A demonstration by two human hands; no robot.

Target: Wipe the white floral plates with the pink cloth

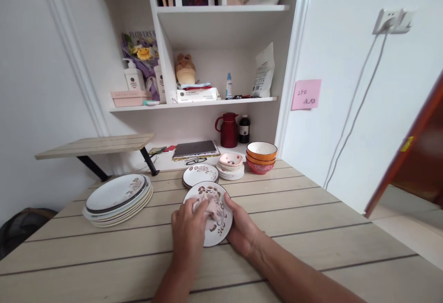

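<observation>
A round white plate (212,237) with a brown flower pattern and dark rim is tilted up over the table, facing me. My right hand (244,229) grips its right edge, thumb on the front and fingers behind. Bunched in my left hand (188,224) is a pale pinkish cloth (213,207), pressed on the plate's face and covering part of the pattern. Just behind lies a short stack of similar small plates (199,174).
At left stands a stack of larger plates (116,194) beside a raised wooden stand (100,145). Small dishes (231,168) and stacked bowls (261,157) sit at the back right. Behind are a laptop (195,148), glasses (196,161), a red jug (228,130) and a dark bottle (244,129).
</observation>
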